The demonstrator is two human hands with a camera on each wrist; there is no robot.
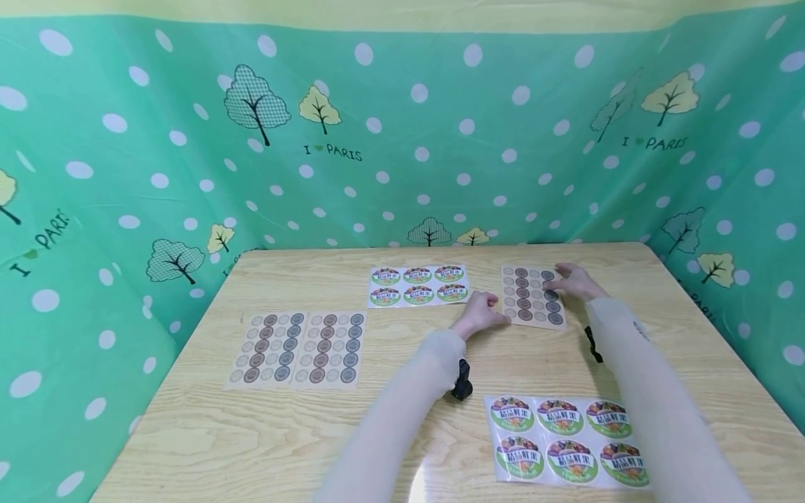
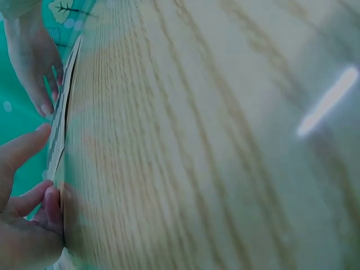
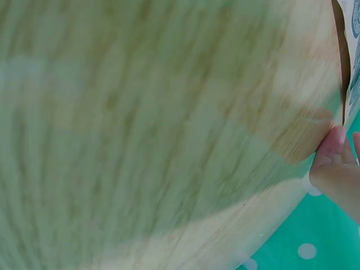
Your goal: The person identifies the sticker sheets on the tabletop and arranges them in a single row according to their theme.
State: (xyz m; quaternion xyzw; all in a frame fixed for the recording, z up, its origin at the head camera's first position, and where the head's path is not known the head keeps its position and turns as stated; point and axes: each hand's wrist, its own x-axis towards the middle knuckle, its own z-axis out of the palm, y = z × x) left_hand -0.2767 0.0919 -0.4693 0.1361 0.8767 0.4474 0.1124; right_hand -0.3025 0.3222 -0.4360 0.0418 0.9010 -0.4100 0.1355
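Note:
A sheet of round stickers [image 1: 530,297], with pale, brown and dark grey columns, lies at the back right of the table. At its lower left corner is my left hand [image 1: 481,314], thumb and forefinger spread apart, the thumb tip touching the corner. My right hand [image 1: 575,281] is at the sheet's right edge, its thumb reaching over the stickers and a finger apart from it. In the left wrist view the sheet [image 2: 59,121] appears edge-on beside my fingers, slightly off the table. Only part of the right hand [image 3: 334,160] shows in the right wrist view, close to the sheet's edge [image 3: 353,84].
Two similar sticker sheets [image 1: 267,349] [image 1: 328,349] lie side by side at the left. A sheet of oval fruit labels [image 1: 418,285] is at the back centre, another [image 1: 566,440] at the front right under my right forearm. A green curtain [image 1: 390,168] stands behind the wooden table [image 1: 207,433].

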